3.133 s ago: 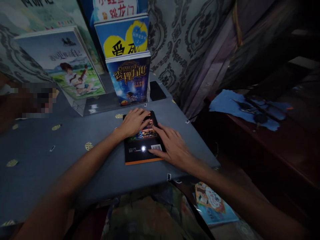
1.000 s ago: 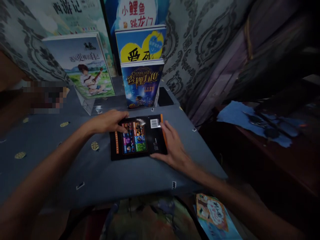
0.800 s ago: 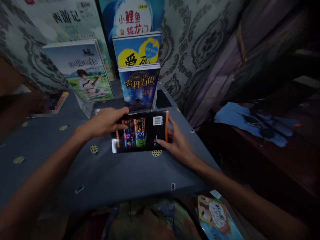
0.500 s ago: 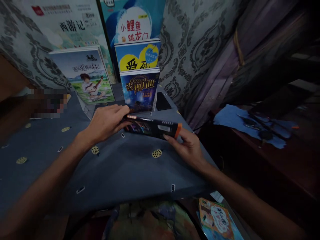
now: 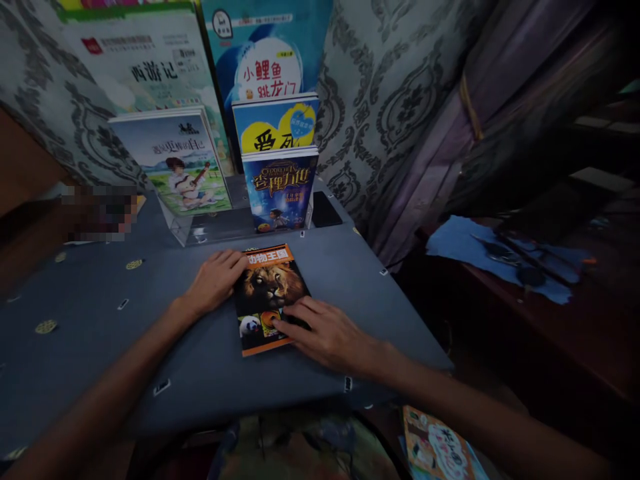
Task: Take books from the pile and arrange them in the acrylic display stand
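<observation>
A thin book with a lion on its black-and-orange cover [image 5: 267, 290] lies face up on the grey-blue tabletop [image 5: 200, 347]. My left hand [image 5: 216, 281] rests at the book's upper left corner, fingers stretched flat against its edge. My right hand [image 5: 325, 333] lies flat on the book's lower right part, fingers spread over the cover. Neither hand grips anything.
Several books stand at the back of the table: a dark blue one [image 5: 280, 190], a blue-and-yellow one [image 5: 275, 123], a pale one with a guitar player [image 5: 173, 163] on a clear stand. A patterned curtain [image 5: 380, 100] hangs right. Another book [image 5: 440, 450] lies below the table's right edge.
The book lay back cover up; both hands turned it, lifted it, flipped it over and set it down front cover up. The hands now rest flat on it.
</observation>
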`<state>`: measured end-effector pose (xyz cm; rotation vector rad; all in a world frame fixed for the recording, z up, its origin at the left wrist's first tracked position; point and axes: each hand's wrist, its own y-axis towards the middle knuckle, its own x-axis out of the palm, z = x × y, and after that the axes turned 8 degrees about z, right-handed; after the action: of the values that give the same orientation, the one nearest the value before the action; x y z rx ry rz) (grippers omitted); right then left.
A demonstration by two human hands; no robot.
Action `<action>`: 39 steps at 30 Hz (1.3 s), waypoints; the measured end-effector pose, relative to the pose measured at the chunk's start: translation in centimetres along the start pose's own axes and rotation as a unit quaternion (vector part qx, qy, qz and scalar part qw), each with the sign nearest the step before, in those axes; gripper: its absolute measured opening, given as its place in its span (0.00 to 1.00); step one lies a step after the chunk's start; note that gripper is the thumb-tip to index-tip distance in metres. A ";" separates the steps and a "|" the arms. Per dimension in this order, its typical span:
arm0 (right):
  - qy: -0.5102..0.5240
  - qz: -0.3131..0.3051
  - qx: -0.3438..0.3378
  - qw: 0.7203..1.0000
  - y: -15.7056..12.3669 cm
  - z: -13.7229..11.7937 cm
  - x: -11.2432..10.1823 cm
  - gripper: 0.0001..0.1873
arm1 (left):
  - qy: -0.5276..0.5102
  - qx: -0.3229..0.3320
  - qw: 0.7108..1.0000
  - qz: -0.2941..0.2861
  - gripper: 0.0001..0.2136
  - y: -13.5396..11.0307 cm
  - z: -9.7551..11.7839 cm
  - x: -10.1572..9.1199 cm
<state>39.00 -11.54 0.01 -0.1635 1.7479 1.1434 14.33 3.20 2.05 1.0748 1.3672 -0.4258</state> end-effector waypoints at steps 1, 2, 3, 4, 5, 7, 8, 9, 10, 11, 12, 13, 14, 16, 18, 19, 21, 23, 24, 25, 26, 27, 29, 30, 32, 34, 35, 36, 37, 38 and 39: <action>0.010 -0.019 0.007 1.000 0.3 -0.2 0.0 0.16 | -0.012 -0.015 1.000 -0.001 0.18 0.0 -0.1 0.0; 0.019 -0.039 0.011 0.999 0.6 -0.3 -0.1 0.16 | -0.022 -0.029 0.999 -0.001 0.19 0.0 -0.2 0.1; 0.029 -0.061 0.013 0.998 0.9 -0.3 -0.2 0.16 | -0.030 -0.043 0.999 0.001 0.20 0.0 -0.2 0.1; 0.039 -0.081 0.014 0.996 1.2 -0.3 -0.2 0.16 | -0.038 -0.056 0.998 0.004 0.20 0.0 -0.3 0.1; 0.050 -0.095 0.013 0.994 1.5 -0.1 -0.2 0.17 | -0.046 -0.068 0.997 0.007 0.20 -0.1 -0.3 0.2; 0.066 -0.104 0.011 0.992 2.2 0.3 0.1 0.17 | -0.063 -0.088 0.994 0.010 0.21 -0.2 -0.5 0.4; 0.072 -0.099 0.014 0.992 2.6 0.6 0.4 0.17 | -0.071 -0.097 0.993 0.008 0.21 -0.4 -0.6 0.6; 0.076 -0.091 0.018 0.993 3.1 1.0 0.8 0.16 | -0.080 -0.108 0.991 0.007 0.22 -0.5 -0.7 0.8; 0.078 -0.083 0.025 0.993 3.5 1.5 1.3 0.16 | -0.088 -0.120 0.989 0.007 0.22 -0.7 -0.8 1.0; 0.078 -0.077 0.034 0.993 4.1 2.0 1.8 0.15 | -0.096 -0.132 0.987 0.010 0.21 -0.8 -0.9 1.2; 0.076 -0.072 0.045 0.994 4.7 2.5 2.3 0.15 | -0.104 -0.144 0.984 0.017 0.19 -1.0 -1.0 1.4; 0.074 -0.070 0.057 0.993 5.3 3.1 2.8 0.16 | -0.111 -0.153 0.982 0.026 0.17 -1.1 -1.1 1.5; 0.071 -0.073 0.068 0.992 5.9 3.6 3.3 0.16 | -0.117 -0.159 0.980 0.037 0.16 -1.2 -1.1 1.7; 0.060 -0.084 0.094 0.990 6.8 4.8 4.2 0.18 | -0.124 -0.165 0.977 0.054 0.14 -1.4 -1.1 2.0; 0.048 -0.090 0.126 0.987 7.2 5.8 4.8 0.18 | -0.130 -0.167 0.975 0.065 0.13 -1.5 -1.0 2.2; 0.046 -0.088 0.142 0.985 7.2 6.3 4.9 0.18 | -0.133 -0.168 0.974 0.069 0.13 -1.6 -0.9 2.3; 0.048 -0.078 0.172 0.981 6.8 7.3 5.1 0.18 | -0.140 -0.165 0.973 0.074 0.13 -1.6 -0.9 2.4; 0.050 -0.064 0.197 0.977 6.1 8.2 5.2 0.18 | -0.145 -0.163 0.973 0.073 0.13 -1.6 -1.0 2.4; 0.049 -0.056 0.208 0.975 5.7 8.5 5.2 0.18 | -0.147 -0.163 0.973 0.072 0.13 -1.7 -1.1 2.4; 0.048 -0.046 0.217 0.974 5.4 8.9 5.2 0.17 | -0.149 -0.164 0.973 0.071 0.13 -1.7 -1.1 2.4; 0.048 -0.036 0.225 0.973 5.1 9.2 5.2 0.17 | -0.151 -0.166 0.972 0.071 0.14 -1.7 -1.2 2.4; 0.048 -0.024 0.232 0.971 4.9 9.5 5.2 0.17 | -0.152 -0.168 0.971 0.072 0.14 -1.7 -1.2 2.4; 0.050 -0.001 0.249 0.967 4.7 10.1 5.3 0.16 | -0.156 -0.174 0.969 0.075 0.14 -1.7 -1.3 2.4; 0.053 0.008 0.257 0.965 4.7 10.5 5.3 0.16 | -0.158 -0.176 0.968 0.077 0.15 -1.7 -1.3 2.4; 0.069 0.022 0.269 0.960 4.6 11.1 5.3 0.15 | -0.162 -0.174 0.968 0.080 0.15 -1.7 -1.3 2.4; 0.090 0.032 0.272 0.958 4.5 11.6 5.2 0.16 | -0.164 -0.167 0.969 0.082 0.15 -1.7 -1.2 2.5; 0.098 0.038 0.272 0.957 4.4 11.8 5.1 0.17 | -0.163 -0.164 0.969 0.083 0.15 -1.7 -1.2 2.6; 0.106 0.043 0.272 0.955 4.4 11.9 5.1 0.17 | -0.161 -0.161 0.970 0.085 0.15 -1.7 -1.1 2.6; 0.112 0.047 0.274 0.954 4.4 12.0 5.0 0.18 | -0.158 -0.160 0.970 0.088 0.15 -1.7 -1.0 2.7; 0.120 0.050 0.277 0.952 4.3 12.1 4.9 0.18 | -0.154 -0.159 0.971 0.091 0.15 -1.7 -1.0 2.8; 0.127 0.052 0.281 0.950 4.3 12.1 4.9 0.18 | -0.150 -0.158 0.971 0.094 0.15 -1.6 -0.9 2.8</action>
<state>42.14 1.73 -1.87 0.1365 2.2666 0.6727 13.17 4.03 -1.03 0.8283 1.0129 -0.2101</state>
